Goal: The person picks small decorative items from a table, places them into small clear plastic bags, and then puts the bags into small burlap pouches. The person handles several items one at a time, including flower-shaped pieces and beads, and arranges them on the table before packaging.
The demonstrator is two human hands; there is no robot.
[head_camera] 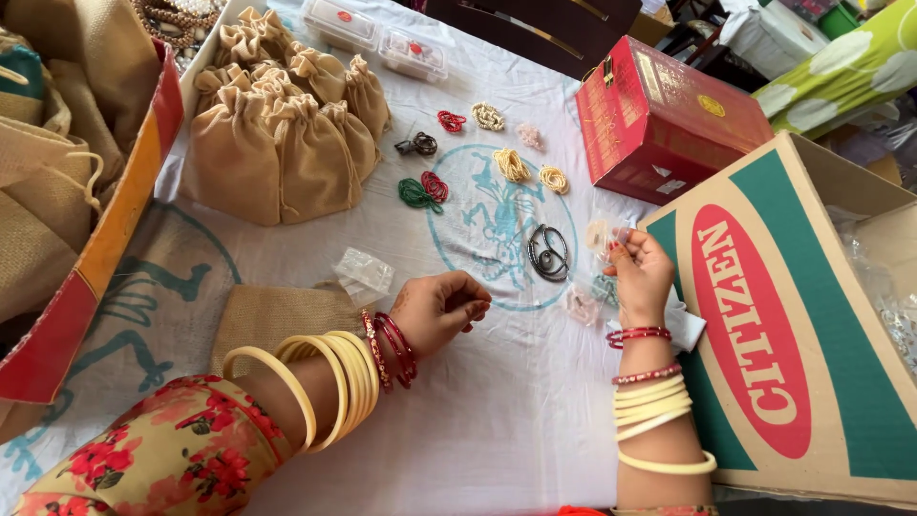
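Note:
My left hand point(437, 308) rests on the white printed cloth point(497, 411), fingers curled shut, pinching something small that I cannot make out. My right hand point(638, 275) is raised beside a cardboard box point(793, 325), its fingers closed on a small clear packet point(604, 235) holding pale beads. Both wrists carry cream and red bangles. A dark metal ring set point(548, 252) lies between the hands. Small coils of bangles lie further off: green point(415, 195), red point(435, 184), cream point(511, 164).
A pile of tan drawstring pouches point(277, 124) sits at the back left, one flat pouch point(277, 320) under my left forearm. A red box point(659, 119) stands at the back right, an open red-edged box of burlap bags point(57, 172) at the left, clear plastic cases point(377, 38) behind.

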